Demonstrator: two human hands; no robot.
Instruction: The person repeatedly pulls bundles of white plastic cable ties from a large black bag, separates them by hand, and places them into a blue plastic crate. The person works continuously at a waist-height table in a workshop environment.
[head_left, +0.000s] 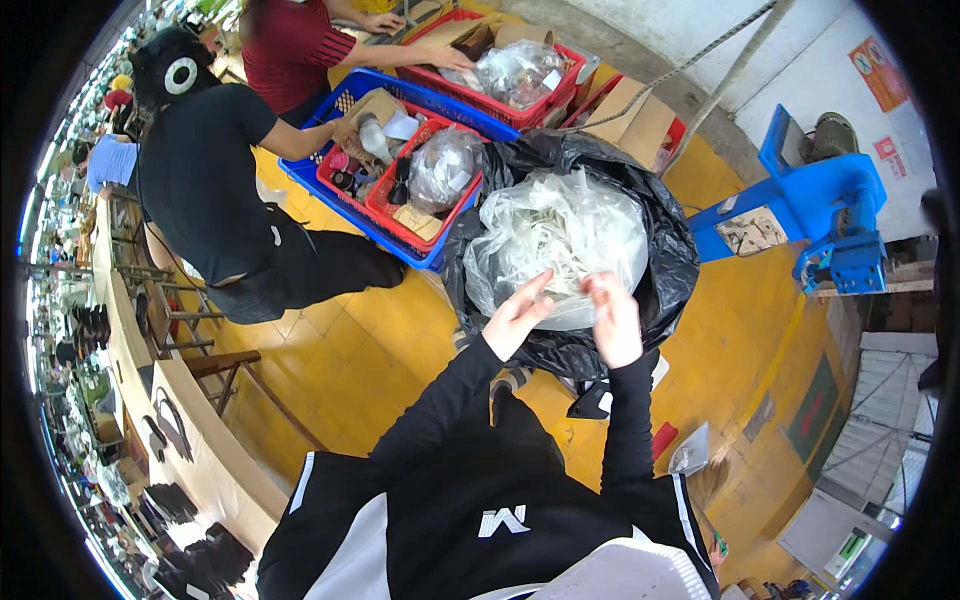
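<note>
In front of me a clear plastic bag (pixel 480 285) stands with its mouth spread, inside a larger black plastic bag (pixel 668 310). Thin whitish strips (pixel 568 250) lie loosely in the clear bag; their kind is hard to make out. My left hand (pixel 520 316) is over the near left part of the bag, fingers apart and nothing held. To its right, my right hand (pixel 614 318) is raised over the near edge, its fingertips slightly blurred and loosely bent, with nothing visible in them. Whether either hand touches the plastic is unclear.
Beyond the bags, red crates (pixel 425 235) sit in a blue crate (pixel 366 78). Another red crate (pixel 562 92) holds clear bags. Two people (pixel 215 180) work there. A blue machine (pixel 770 190) stands right, a long table (pixel 215 450) left. A small clear bag (pixel 690 452) lies on the floor.
</note>
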